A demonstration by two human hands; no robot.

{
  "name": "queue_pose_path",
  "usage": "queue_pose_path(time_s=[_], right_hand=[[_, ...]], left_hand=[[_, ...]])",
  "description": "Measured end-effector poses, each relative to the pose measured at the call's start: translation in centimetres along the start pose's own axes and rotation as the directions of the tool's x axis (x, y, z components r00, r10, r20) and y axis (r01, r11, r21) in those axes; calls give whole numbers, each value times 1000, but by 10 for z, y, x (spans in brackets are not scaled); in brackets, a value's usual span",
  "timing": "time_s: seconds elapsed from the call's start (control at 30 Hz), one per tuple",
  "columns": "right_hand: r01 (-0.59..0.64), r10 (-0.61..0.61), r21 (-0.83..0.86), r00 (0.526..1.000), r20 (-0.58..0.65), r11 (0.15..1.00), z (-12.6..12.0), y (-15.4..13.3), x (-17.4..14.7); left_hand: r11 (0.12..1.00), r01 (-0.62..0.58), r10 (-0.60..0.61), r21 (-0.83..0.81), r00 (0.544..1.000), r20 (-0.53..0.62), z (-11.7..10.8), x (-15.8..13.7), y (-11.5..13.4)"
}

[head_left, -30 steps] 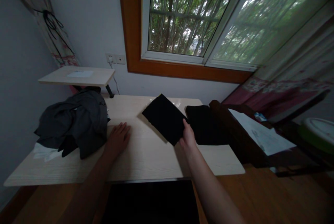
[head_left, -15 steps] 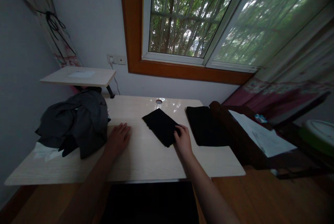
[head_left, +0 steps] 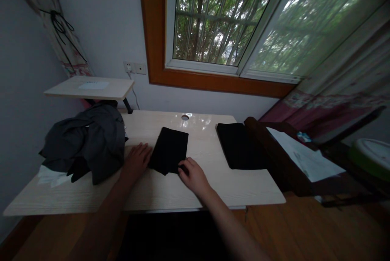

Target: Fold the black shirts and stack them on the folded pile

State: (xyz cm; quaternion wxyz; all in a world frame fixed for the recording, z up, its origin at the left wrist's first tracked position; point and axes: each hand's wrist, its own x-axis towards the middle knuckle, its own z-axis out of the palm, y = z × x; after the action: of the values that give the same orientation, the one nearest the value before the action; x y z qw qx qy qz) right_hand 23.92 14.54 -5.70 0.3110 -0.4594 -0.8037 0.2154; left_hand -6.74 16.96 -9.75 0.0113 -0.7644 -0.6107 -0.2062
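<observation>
1. Cloth, black and folded into a flat rectangle, lies on the table just below and left of the frame's centre.
2. My right hand is at its lower right corner; I read the fingers as pinching that corner, though the dark material hides the exact contact.
3. My left hand rests palm down on the table, fingers relaxed and holding nothing, just beside the cloth's left edge; I cannot tell whether they touch it.
4. I judge the piece light and soft, limp enough that lifting by one corner could let the folds sag apart. It does not look fragile, and its matt surface should grip well, while the shiny table may let it slide.
5. The safer hold, to my eye, takes both side edges with all layers caught together; the small point jutting from the lower edge suggests a loose layer.
6. At the left of the frame a crumpled dark grey garment lies near my left hand; right of centre, a folded black stack sits well apart from my right.
</observation>
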Motion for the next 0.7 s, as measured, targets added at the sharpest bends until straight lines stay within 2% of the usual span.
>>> queue_pose_path(time_s=[0.1,0.27,0.5,0.6,0.7], right_hand=[[30,-32,56,998,52,998,4,-2,4],[45,-64,181,993,102,982,-4,12,7],[17,-18,242,1000,2,970,-16,25,2],[18,-16,235,1000,-10,972,-14,25,2],[15,-12,234,1000,-13,972,-12,24,1]], left_hand=[[996,9,-12,-93,999,-32,-7,1,1],[980,24,-34,-198,998,-50,-21,1,4],[986,25,-30,-163,999,-28,-20,1,11],[983,0,-5,-182,1000,-25,-18,0,15],[975,24,-37,-223,998,-54,-16,-1,23]])
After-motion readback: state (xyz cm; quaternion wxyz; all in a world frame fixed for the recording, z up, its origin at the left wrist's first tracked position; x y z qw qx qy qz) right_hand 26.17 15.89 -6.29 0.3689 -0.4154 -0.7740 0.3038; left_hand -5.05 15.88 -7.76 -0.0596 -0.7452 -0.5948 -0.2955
